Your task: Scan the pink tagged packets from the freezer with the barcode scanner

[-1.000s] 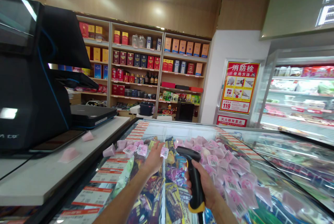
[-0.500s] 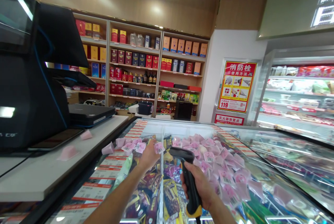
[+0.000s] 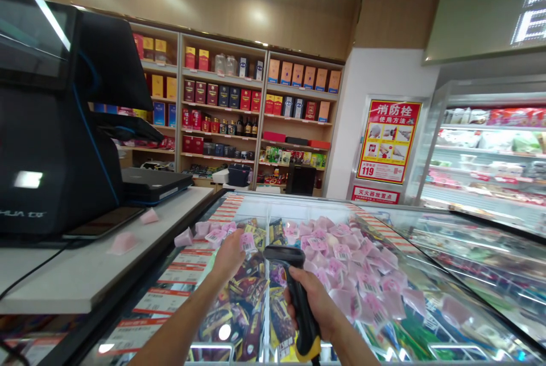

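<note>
1 left hand (image 3: 230, 255) gripped a pink plastic cup (image 3: 248, 242), the right hand (image 3: 318, 298) a black-and-yellow pistol-shaped scanner (image 3: 300, 302), seemingly mid-scan, needing alignment.

A black-and-yellow barcode scanner (image 3: 303, 315) is gripped in the right hand (image 3: 318, 296), its head directed toward a barcoded pink container (image 3: 248, 242) held at the fingertips of the left hand (image 3: 229, 255), above a glass-topped case (image 3: 256, 208) in a shop. A heap of pink containers (image 3: 362, 275) is spread to the right, and a smaller cluster (image 3: 216, 235) is seen beyond the left hand, near red-and-white price labels (image 3: 174, 272). Two more pieces are set on a white counter (image 3: 85, 289) beside a black register (image 3: 46, 156). The back wall is lined with boxed goods (image 3: 222, 96); a red-and-yellow notice (image 3: 389, 141) is mounted to their right.
</note>
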